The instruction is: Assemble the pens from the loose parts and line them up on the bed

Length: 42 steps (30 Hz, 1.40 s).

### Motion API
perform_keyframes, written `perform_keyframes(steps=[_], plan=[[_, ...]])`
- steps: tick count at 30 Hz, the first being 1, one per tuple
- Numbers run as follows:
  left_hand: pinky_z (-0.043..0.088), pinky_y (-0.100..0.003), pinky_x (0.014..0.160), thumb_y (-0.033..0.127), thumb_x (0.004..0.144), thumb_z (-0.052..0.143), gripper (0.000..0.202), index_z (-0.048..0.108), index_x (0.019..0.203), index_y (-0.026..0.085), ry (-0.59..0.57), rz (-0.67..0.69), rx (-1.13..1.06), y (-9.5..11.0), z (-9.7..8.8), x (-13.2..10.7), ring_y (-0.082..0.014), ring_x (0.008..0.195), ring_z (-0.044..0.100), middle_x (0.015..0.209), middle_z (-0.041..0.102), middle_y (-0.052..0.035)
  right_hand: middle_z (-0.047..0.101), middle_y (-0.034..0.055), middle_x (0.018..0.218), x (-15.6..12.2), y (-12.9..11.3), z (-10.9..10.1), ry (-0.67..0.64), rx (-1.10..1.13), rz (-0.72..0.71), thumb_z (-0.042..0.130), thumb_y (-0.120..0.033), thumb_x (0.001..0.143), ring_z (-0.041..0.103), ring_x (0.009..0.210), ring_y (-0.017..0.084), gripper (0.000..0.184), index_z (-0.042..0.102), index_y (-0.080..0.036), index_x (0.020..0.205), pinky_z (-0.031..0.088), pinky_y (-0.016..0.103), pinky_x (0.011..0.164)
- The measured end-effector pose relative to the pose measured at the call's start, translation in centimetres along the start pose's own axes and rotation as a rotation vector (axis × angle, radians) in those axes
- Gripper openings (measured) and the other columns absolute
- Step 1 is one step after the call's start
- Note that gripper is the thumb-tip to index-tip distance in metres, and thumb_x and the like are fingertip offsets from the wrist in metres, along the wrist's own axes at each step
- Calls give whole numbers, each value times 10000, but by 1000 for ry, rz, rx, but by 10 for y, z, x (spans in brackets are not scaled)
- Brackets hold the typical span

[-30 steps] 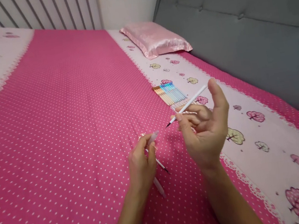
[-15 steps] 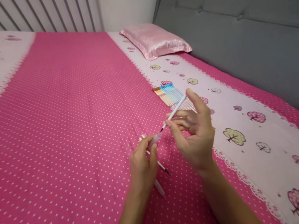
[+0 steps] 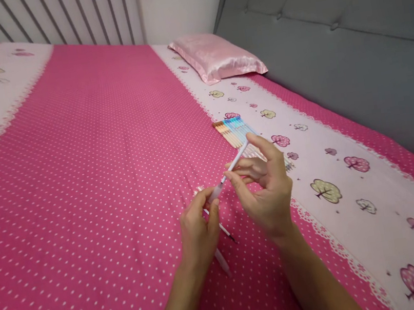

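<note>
My right hand [image 3: 267,192] pinches a thin white pen [image 3: 237,161] between thumb and fingers, its dark tip pointing down-left. My left hand [image 3: 197,234] is closed around a translucent pen cap [image 3: 215,191], and the pen's tip sits at or just inside the cap's mouth. Another uncapped pen [image 3: 222,228] lies on the bedsheet under my left hand, and a second clear cap [image 3: 221,260] shows beside my left wrist. A row of several pens with orange and blue caps [image 3: 235,129] lies on the sheet just beyond my right hand.
I work over a bed with a pink polka-dot sheet [image 3: 86,157] with white tree-print bands. A pink satin pillow [image 3: 216,58] lies at the far end. A grey padded headboard [image 3: 341,41] runs along the right. White vertical bars [image 3: 54,17] stand at the back.
My right hand has come down and left with the white pen, bringing its tip from open air to the cap held in my left hand. My left hand has stayed put.
</note>
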<state>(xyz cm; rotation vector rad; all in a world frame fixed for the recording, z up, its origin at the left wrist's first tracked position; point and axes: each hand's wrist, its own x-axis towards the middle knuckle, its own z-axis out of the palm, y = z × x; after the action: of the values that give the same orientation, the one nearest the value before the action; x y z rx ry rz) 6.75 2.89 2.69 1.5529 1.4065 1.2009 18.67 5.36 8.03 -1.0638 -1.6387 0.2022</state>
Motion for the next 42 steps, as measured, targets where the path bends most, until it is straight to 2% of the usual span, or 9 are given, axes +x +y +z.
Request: perform_keyframes(steps=[5,12,17,23,25,28,32,35,42], plan=[[475,-275,713,255,856,495,240,593,1064,189,-3,-11,-6,0,0,1,-152,787,607,922,665,-34,628,22,891,1,0,-1,-6,3,-3,550,-148,825,642,752,149,523,373,-256,1305,585,292,674],[481,-269,740,241,842,513,247,597,1068,185,19,12,-70,-1,0,1,-158,835,617,942,668,-40,637,17,902,-2,2,0,-102,34,6,550,-119,815,648,783,145,549,377,-272,1313,578,264,633],[486,-263,759,236,840,524,234,606,1052,181,31,23,-153,0,-1,2,-154,850,624,957,672,-47,646,19,901,-4,4,3,-170,3,2,516,-133,839,649,820,145,443,450,-251,1261,567,260,658],[484,-291,803,243,840,531,225,604,1037,165,63,-21,-203,1,-4,5,-162,888,615,999,658,-71,646,50,1059,-4,1,6,-286,23,12,445,-144,876,622,953,143,381,481,-226,1247,542,253,735],[483,-307,809,258,840,529,240,597,1050,164,83,-70,-214,1,-6,4,-174,917,608,1010,651,-77,642,59,1082,-4,2,5,-291,36,68,437,-159,881,615,973,153,412,443,-231,1287,535,274,756],[489,-320,781,280,847,512,248,586,1052,162,138,-165,-241,0,-8,4,-180,893,608,989,647,-81,664,78,1006,-3,11,3,-331,-34,269,470,-207,865,641,869,175,420,443,-206,1284,531,300,688],[477,-323,766,294,857,482,240,580,1030,160,192,-206,-232,-4,-8,4,-175,841,602,924,640,-68,688,84,852,-7,29,7,-580,-232,490,539,-277,826,640,762,205,311,580,-160,1111,493,341,679],[467,-322,763,307,859,470,250,577,1041,172,212,-209,-211,-6,-8,4,-176,837,591,897,627,-54,686,71,818,-13,37,15,-714,-267,542,565,-311,808,629,750,206,305,592,-169,1076,457,324,661],[461,-284,689,296,859,452,246,571,1034,171,188,-239,-218,-5,-8,3,-150,736,559,854,602,-38,654,41,827,-28,42,31,-769,-136,594,609,-293,773,599,717,170,474,481,-168,1212,408,264,594]])
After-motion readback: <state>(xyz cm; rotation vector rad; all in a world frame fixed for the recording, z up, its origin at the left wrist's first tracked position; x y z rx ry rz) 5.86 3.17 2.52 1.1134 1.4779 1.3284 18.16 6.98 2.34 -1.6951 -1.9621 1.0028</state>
